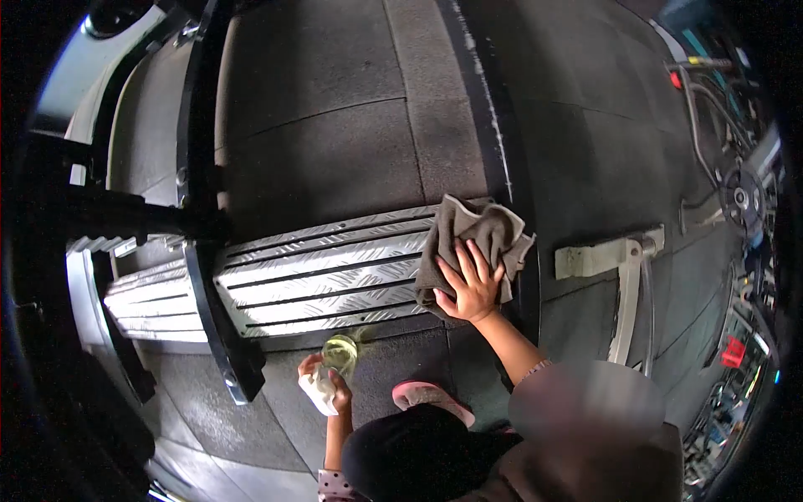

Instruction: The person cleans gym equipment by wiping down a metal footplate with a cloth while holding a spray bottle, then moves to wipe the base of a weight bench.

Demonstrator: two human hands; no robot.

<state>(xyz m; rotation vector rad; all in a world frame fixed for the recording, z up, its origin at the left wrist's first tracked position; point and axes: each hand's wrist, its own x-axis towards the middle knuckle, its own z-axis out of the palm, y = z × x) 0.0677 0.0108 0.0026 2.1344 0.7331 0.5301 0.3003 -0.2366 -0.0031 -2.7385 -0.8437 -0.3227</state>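
Observation:
My right hand lies flat with its fingers spread, pressing on a bunched grey-brown cloth. Under the cloth is the right end of a silver tread-plate metal ramp with dark lengthwise slots. Lower down, in front of the ramp's near edge, my left hand is closed around a clear container of yellowish liquid. Something white is in the same grip; whether it is a cloth or part of the container, I cannot tell.
Dark steel arms cross the ramp on the left. To the right of the black edge strip stands a pale metal bracket on a post. Equipment with a wheel and a red item line the far right. A pink shoe is below.

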